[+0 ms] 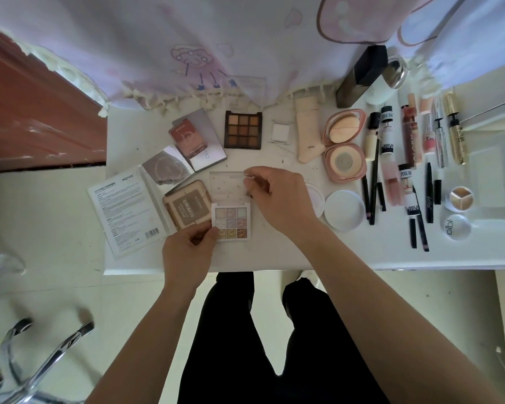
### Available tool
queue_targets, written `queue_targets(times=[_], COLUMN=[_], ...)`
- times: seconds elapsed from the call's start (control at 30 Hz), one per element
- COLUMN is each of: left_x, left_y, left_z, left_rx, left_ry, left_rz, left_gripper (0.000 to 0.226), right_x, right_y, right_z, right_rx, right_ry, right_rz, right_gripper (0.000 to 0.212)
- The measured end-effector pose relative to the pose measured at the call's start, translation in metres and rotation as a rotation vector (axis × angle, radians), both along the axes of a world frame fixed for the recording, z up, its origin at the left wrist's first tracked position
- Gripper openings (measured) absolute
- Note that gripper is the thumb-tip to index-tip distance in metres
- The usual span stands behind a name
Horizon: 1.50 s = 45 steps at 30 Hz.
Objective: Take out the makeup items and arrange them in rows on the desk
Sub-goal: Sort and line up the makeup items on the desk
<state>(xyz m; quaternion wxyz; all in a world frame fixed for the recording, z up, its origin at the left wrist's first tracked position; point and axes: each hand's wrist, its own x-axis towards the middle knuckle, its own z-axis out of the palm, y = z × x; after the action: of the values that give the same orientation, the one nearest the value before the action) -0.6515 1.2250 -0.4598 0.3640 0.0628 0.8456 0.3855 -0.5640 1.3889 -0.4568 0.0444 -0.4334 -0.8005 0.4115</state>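
I pinch pastel palette (231, 223) w/ left hand (187, 249) to steady it; right hand (277, 196) grips clear lid (226, 185), prob. opening.

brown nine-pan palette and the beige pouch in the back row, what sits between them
A small white square case, apart from both, seen in the head view.

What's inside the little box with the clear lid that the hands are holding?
Inside the small palette are nine shimmery pastel pans in three rows. The left hand pinches its near-left corner, hiding that edge. The right hand holds the clear lid open.
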Motion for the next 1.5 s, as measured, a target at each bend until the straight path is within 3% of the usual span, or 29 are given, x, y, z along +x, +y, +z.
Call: queue_targets(times=[0.33,0.4,0.5,0.57,0.7,0.8,1.0,1.2,1.5], left_x=[-0.006,-0.008,-0.011,-0.014,-0.021,-0.021,-0.024,-0.022,-0.024], left_y=[0.006,0.009,0.009,0.010,0.017,0.020,0.034,0.044,0.054], left_z=[-0.002,-0.002,0.000,0.000,-0.001,-0.001,-0.005,-0.009,-0.011], left_rx=[0.021,0.032,0.045,0.050,0.055,0.020,-0.017,-0.085,-0.075], left_ry=[0.063,0.065,0.063,0.071,0.045,0.060,0.223,0.305,0.315], left_rz=[0.067,0.094,0.106,0.094,0.111,0.035,-0.137,-0.286,-0.394], left_gripper=[0.023,0.026,0.028,0.028,0.019,0.009,0.025,0.025,0.025], right_x=[-0.019,-0.017,-0.011,-0.007,0.000,0.011,0.027,0.033,0.035], right_y=[0.016,0.017,0.015,0.016,0.023,0.023,0.018,0.014,0.010], right_z=[-0.002,-0.004,-0.011,-0.013,-0.012,-0.012,-0.018,-0.018,-0.019], right_rx=[-0.100,-0.049,0.191,0.280,0.376,0.340,0.330,0.333,0.370], right_ry=[0.075,-0.007,-0.203,-0.321,-0.331,-0.319,-0.239,-0.201,-0.255], right_rz=[-0.021,0.079,0.264,0.338,0.430,0.486,0.433,0.343,0.290], right_gripper=[0.023,0.039,0.064,0.070,0.050,0.040,0.043,0.044,0.055])
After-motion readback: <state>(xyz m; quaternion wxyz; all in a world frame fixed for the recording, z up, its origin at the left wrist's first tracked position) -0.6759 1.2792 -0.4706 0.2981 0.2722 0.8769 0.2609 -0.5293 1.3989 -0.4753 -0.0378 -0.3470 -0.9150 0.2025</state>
